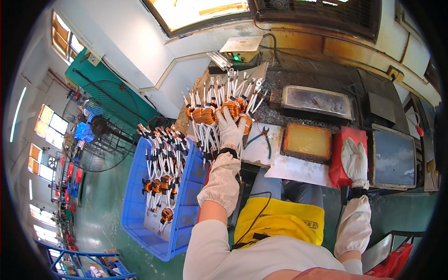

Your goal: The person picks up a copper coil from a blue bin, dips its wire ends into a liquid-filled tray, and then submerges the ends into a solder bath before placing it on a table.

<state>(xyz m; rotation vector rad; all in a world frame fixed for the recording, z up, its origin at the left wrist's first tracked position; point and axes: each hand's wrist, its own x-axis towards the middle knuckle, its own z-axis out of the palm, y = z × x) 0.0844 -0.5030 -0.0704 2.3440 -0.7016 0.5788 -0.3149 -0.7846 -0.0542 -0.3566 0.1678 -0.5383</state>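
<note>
My left hand [230, 127], in a white glove, rests on copper-wound ring coils [204, 115] with its fingers stretched and thumb apart. White leads with metal lugs [219, 86] stand up from the coils, and more leads hang in front of them. Flat on a red box-shaped thing [339, 156] lies my gloved right hand [354, 161], its fingers extended. Pliers with dark teal handles [261, 139] lie just right of my left hand. Between the hands sits a rusty-rimmed pan [308, 141] of yellowish material.
Behind that pan is a metal-filled trough [317, 102]; a grey-topped tray [394, 157] stands far right. A blue crate [179, 233] of coils stands left, near a large fan [99, 126]. At the back, a box with a green light [240, 51] has a cable.
</note>
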